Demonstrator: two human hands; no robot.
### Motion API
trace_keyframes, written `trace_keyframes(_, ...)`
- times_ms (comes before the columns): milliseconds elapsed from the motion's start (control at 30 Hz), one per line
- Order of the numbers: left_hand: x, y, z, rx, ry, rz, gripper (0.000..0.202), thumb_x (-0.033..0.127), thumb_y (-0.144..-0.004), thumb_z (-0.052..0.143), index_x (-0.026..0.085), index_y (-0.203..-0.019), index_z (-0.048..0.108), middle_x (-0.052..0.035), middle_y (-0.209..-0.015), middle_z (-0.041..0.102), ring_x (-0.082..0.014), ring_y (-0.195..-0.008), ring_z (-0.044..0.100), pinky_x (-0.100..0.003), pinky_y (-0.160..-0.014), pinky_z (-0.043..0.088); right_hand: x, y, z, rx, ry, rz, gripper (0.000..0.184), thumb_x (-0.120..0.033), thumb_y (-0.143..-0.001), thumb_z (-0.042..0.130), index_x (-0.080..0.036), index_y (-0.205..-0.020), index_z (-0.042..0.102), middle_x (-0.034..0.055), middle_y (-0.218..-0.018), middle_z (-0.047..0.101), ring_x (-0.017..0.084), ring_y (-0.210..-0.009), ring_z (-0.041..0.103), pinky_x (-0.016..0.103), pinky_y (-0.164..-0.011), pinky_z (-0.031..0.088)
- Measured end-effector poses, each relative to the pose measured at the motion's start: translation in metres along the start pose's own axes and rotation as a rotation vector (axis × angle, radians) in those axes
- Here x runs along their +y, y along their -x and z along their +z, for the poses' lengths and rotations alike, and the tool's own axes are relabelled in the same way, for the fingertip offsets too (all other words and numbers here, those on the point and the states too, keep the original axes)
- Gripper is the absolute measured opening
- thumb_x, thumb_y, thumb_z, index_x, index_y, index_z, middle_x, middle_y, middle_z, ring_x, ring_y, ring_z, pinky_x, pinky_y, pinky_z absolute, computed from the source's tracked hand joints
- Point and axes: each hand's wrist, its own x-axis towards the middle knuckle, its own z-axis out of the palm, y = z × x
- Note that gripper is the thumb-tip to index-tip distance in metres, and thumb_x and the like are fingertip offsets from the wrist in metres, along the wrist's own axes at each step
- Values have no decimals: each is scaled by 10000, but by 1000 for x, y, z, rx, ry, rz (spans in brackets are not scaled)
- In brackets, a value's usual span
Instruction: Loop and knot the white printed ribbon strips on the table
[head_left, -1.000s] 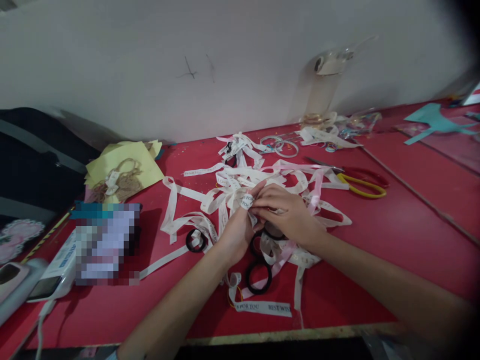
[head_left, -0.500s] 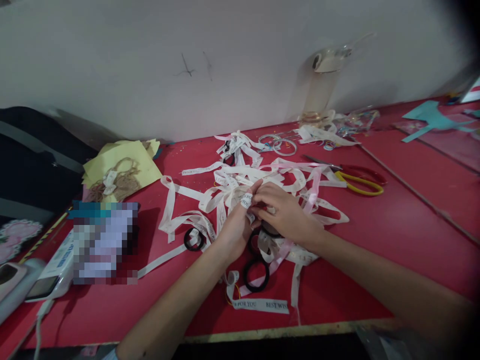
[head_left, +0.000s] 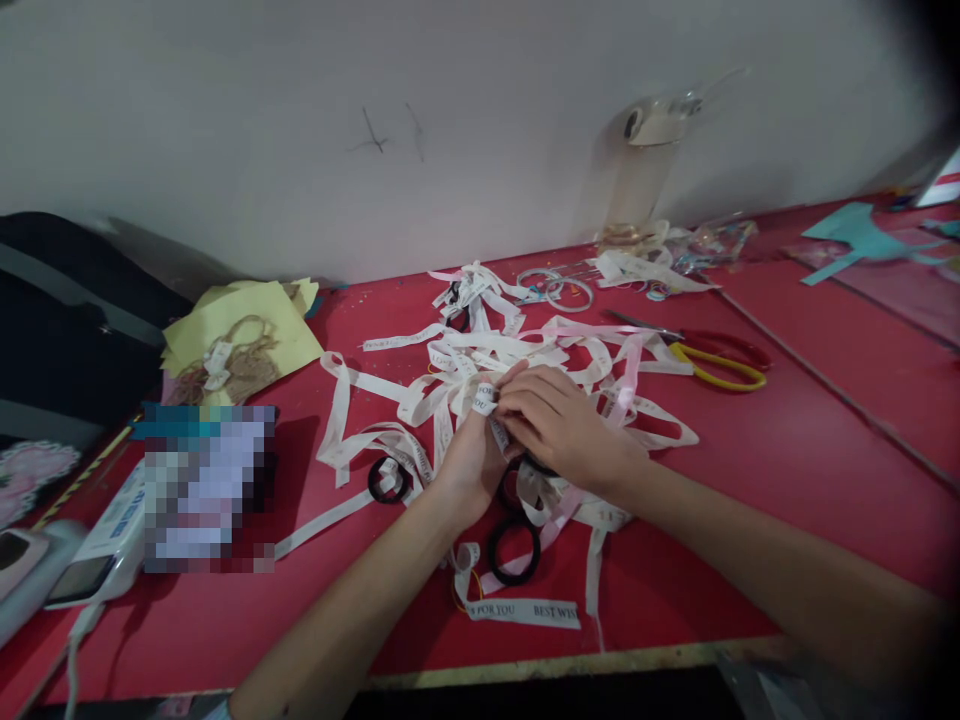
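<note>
Both my hands meet over a tangle of white and pink printed ribbons (head_left: 525,350) on a red table (head_left: 787,450). My left hand (head_left: 469,460) pinches a white ribbon strip (head_left: 484,397) that wraps round its fingers. My right hand (head_left: 559,420) is closed over the same strip, fingers curled against the left hand's fingertips. Black hair ties lie under and near the hands: one (head_left: 514,550) below them, another (head_left: 384,480) to the left. A loose strip reading "FOR YOU BEST WIS" (head_left: 525,610) lies near the table's front edge.
Scissors with red and yellow handles (head_left: 712,360) lie to the right. Yellow paper with twine (head_left: 240,340) sits at the back left, a blurred box (head_left: 202,485) and a white device (head_left: 75,570) at the left. Clear rings (head_left: 566,290) and a plastic holder (head_left: 649,170) stand by the wall.
My hands have stayed together on the ribbon, shifting slightly left; the right fingers have closed further over the strip. The view has drifted a little.
</note>
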Motion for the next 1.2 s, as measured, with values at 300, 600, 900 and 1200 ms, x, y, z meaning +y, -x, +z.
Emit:
trace_keyframes(300,-2,0,-4,44,-109,29,155,344,-861,562,205,-911,610,38,-784,544,-57,-637,468,-163,-544,356,-1,-2,-1,48,-174,143,98,-155,-874,583,-191,-945,640,65,-944,646,215,-955,552,386,-853,477)
trace_keyframes(600,3,3,2,-2,-172,14,201,374,-878,535,208,-918,642,10,-817,577,-81,-694,502,-187,-630,427,4,0,-1,70,-311,196,73,-142,-836,637,-203,-874,648,40,-918,638,186,-917,570,334,-824,466)
trace_keyframes(900,4,3,1,-51,-194,-7,353,415,-925,432,232,-1166,614,-34,-915,617,-85,-688,499,-178,-562,387,3,2,-1,25,-269,227,126,-108,-839,613,-183,-929,661,48,-910,659,186,-906,582,324,-803,472)
trace_keyframes(1200,3,3,2,-13,-206,-20,311,359,-894,501,256,-1171,599,-1,-849,601,-66,-626,478,-178,-572,382,6,3,-1,32,-311,245,109,-131,-834,642,-207,-910,658,28,-881,651,178,-873,588,320,-779,477)
